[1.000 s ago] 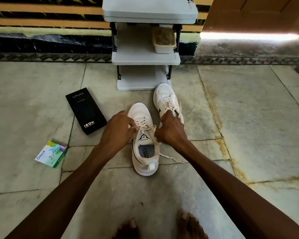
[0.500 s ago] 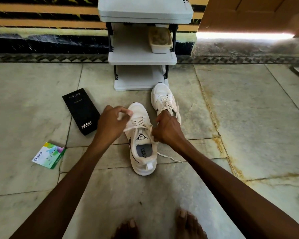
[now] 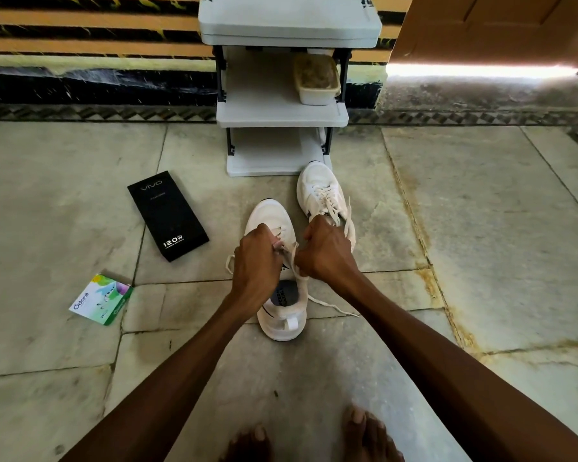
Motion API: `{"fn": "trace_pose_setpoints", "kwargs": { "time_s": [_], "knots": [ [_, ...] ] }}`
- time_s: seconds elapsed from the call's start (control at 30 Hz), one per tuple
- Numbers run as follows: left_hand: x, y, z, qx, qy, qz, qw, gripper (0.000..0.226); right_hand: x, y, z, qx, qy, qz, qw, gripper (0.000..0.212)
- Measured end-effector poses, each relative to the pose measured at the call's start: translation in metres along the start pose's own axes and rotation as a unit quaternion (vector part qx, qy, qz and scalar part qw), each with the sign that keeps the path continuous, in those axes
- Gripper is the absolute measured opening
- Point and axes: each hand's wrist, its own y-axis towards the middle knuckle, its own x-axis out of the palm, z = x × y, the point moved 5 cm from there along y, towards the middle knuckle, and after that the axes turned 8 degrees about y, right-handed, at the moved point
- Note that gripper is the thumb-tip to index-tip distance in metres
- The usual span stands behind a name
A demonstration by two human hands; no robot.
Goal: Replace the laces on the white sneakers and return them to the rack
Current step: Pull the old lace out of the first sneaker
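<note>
hands over near sneaker (image 3: 282, 315), left grip (image 3: 256, 261) and right grip (image 3: 326, 253) each pinching lace (image 3: 289, 253)

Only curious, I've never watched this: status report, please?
Left hand and right hand both pinching lace over near sneaker. Second sneaker on floor at rack. Black box left, out of the way.

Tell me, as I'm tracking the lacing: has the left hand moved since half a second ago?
Yes. The left hand has moved right, from left of the near sneaker to over its tongue, close to the right hand.
</note>
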Motion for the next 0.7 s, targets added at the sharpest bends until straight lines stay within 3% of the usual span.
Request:
{"fn": "trace_pose_setpoints", "kwargs": {
  "time_s": [0.13, 0.23, 0.3, 0.37, 0.47, 0.57, 0.7],
  "knots": [
    [-0.001, 0.004, -0.017, -0.122, -0.152, 0.025, 0.981, 0.016, 0.003, 0.001, 0.002, -0.01, -0.017, 0.007, 1.0, 0.041],
    [-0.006, 0.02, -0.048, -0.221, -0.315, 0.03, 0.923, 0.01, 0.001, 0.002, 0.008, 0.004, -0.006, 0.015, 1.0, 0.041],
    [-0.013, 0.026, -0.057, -0.222, -0.249, 0.012, 0.942, 0.005, 0.002, 0.001, 0.009, -0.007, -0.004, 0.015, 1.0, 0.036],
    [-0.018, 0.021, -0.052, -0.19, -0.162, -0.002, 0.968, 0.024, 0.002, -0.002, 0.006, -0.027, -0.006, 0.014, 1.0, 0.033],
    [-0.023, 0.004, -0.033, -0.103, -0.131, 0.01, 0.986, 0.061, 0.002, 0.001, 0.007, -0.026, 0.004, -0.011, 1.0, 0.03],
    [-0.013, -0.016, -0.015, -0.017, -0.023, -0.006, 1.0, 0.078, 0.005, 0.011, 0.009, -0.019, 0.001, -0.037, 0.999, 0.012],
    [-0.004, -0.025, -0.008, -0.018, 0.045, -0.012, 0.999, 0.077, 0.007, 0.013, 0.006, -0.035, -0.048, -0.043, 0.997, 0.042]
  ]
}}
